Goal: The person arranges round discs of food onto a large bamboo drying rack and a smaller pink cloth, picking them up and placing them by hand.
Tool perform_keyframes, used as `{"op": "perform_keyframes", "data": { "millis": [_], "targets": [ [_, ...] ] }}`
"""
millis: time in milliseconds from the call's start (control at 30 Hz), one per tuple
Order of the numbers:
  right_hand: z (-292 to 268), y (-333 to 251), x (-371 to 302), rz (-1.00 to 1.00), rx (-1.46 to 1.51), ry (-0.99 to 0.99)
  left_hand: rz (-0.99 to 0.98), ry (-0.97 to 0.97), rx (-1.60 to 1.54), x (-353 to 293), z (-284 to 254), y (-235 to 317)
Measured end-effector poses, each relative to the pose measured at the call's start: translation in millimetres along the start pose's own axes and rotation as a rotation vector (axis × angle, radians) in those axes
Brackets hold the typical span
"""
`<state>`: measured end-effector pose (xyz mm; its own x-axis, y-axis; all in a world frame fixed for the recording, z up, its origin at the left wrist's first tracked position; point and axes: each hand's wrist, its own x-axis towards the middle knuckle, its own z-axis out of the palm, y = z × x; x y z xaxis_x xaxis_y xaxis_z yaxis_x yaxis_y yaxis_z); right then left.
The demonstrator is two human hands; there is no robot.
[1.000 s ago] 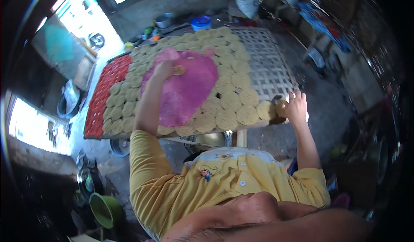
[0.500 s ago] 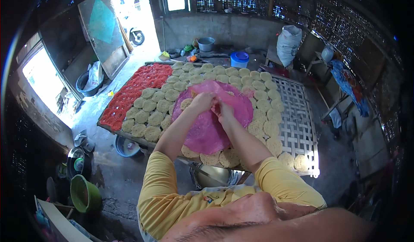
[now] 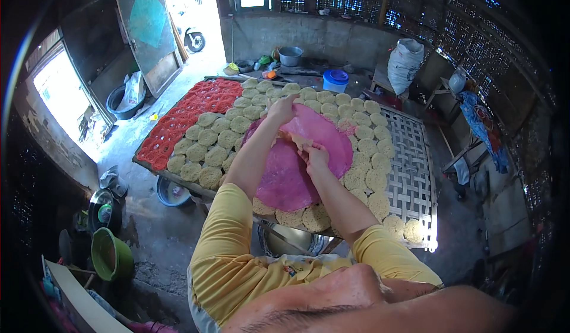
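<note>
A round pink mesh sheet lies over the middle of a low woven bamboo rack, on top of pale noodle-like discs. My left hand is at the sheet's far edge, its fingers closed on the rim. Closer in, my right hand pinches a small tan piece just above the sheet; its exact kind is hard to make out. Rows of pale discs surround the sheet, and red discs cover the rack's left side.
Beneath the rack's near edge stands a basin of pale liquid. A green tub is on the floor at left. At the back are a blue-lidded bucket and a grey basin. A white sack stands at back right.
My hands were together over the lifted fold of the sheet. Now they are apart: the left has moved to the far edge, the right is slightly nearer with the tan piece showing.
</note>
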<state>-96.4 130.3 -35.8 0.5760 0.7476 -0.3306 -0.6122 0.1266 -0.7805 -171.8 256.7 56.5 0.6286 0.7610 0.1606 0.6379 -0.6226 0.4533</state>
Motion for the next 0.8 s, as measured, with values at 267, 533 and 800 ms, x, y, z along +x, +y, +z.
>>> {"op": "perform_keyframes", "data": {
  "millis": [267,533,800],
  "targets": [
    [-21,-27,-37,0.036,-0.067,-0.102,-0.036,0.265,0.212,37,28,7],
    [-144,-167,-105,-0.204,-0.316,-0.009,0.091,0.285,0.062,31,49,13],
    [-312,-252,-190,-0.432,-0.568,0.48,-0.456,-0.023,0.423,-30,50,-45]
  ]
}}
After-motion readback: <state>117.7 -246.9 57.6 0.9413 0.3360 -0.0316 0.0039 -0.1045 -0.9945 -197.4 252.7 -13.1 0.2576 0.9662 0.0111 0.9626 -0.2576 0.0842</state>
